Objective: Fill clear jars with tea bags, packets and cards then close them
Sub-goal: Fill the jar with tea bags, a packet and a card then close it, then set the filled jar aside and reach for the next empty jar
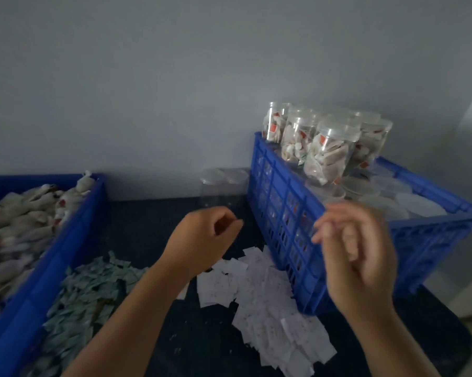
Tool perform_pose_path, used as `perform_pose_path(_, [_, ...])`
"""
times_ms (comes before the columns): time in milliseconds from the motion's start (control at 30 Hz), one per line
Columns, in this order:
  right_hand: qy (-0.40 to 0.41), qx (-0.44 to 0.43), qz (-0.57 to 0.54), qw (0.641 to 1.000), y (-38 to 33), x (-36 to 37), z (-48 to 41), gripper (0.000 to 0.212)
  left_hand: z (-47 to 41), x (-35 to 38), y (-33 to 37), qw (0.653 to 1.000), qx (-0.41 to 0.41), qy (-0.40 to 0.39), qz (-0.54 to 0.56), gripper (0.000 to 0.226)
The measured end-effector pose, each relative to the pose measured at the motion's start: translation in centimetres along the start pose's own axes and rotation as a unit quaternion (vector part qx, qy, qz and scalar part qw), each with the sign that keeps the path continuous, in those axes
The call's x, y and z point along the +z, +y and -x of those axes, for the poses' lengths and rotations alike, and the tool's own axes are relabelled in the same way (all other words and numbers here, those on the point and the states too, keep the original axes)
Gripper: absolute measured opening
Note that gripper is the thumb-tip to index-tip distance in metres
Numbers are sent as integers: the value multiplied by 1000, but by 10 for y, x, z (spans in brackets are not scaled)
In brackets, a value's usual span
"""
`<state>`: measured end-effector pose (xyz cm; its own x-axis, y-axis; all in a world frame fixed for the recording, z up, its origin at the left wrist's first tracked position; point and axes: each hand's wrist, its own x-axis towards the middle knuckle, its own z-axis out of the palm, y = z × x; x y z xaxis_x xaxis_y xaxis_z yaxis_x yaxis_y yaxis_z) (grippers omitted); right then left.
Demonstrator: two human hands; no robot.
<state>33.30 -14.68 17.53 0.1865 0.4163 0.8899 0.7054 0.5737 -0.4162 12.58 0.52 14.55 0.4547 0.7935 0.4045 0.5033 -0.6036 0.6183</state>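
Above the dark counter (191, 344), the left hand (202, 238) holds its grip curled, though blur hides whether anything small is pinched in it. The right hand (357, 251) hangs with a loose, empty grip just in front of the right blue crate (283, 208) of filled jars (327, 151). Just beyond the left hand stands an empty clear jar (216, 194) with its lid on, likely light, stiff and slick, best taken round its wall; the cards (270, 295), green packets (88, 289) and tea bags (20, 219) in the other blue crate (52, 268) look limp and light, suited to a fingertip pinch.
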Motion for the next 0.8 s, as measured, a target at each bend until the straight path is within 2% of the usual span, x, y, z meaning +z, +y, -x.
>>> perform_pose_path(67, [-128,29,10,991,-2,25,29,26,27,4,-47,995,-77,-26,-58,26])
perform_pose_path(133, [-244,75,14,967,6,53,52,49,55,14,-92,984,-125,-46,-117,32])
perform_pose_path(167, [-290,97,19,952,16,67,61,51,69,21,-111,979,-143,-51,-133,34])
perform_pose_path(233, [-384,178,45,905,39,94,71,51,90,34,-140,973,-169,-43,-150,34])
perform_pose_path(267, [-437,227,54,868,51,109,71,47,98,39,-151,973,-175,-23,-149,34])
perform_pose_path(300, [-486,260,60,832,64,124,70,39,103,44,-159,974,-177,5,-141,35])
perform_pose_path(333, [-510,272,71,813,74,140,66,27,105,46,-164,974,-179,30,-132,37])
perform_pose_path(367, [-517,267,75,809,85,155,61,13,106,47,-167,974,-183,47,-125,38])
perform_pose_path(400, [-511,256,90,816,95,171,53,20,105,46,-169,974,-185,57,-118,38])
perform_pose_path(467, [-451,229,130,853,117,203,32,54,103,46,-171,976,-186,66,-93,37])
perform_pose_path(500, [-417,210,152,871,127,220,20,63,102,45,-171,975,-195,70,-76,37])
perform_pose_path(567, [-394,175,210,878,147,252,-4,75,101,43,-172,970,-225,82,-38,36])
perform_pose_path(700, [-401,122,307,855,187,303,-41,93,101,42,-174,967,-236,98,-5,35])
perform_pose_path(800, [-451,151,373,797,214,321,-62,101,102,43,-175,969,-224,108,-6,35])
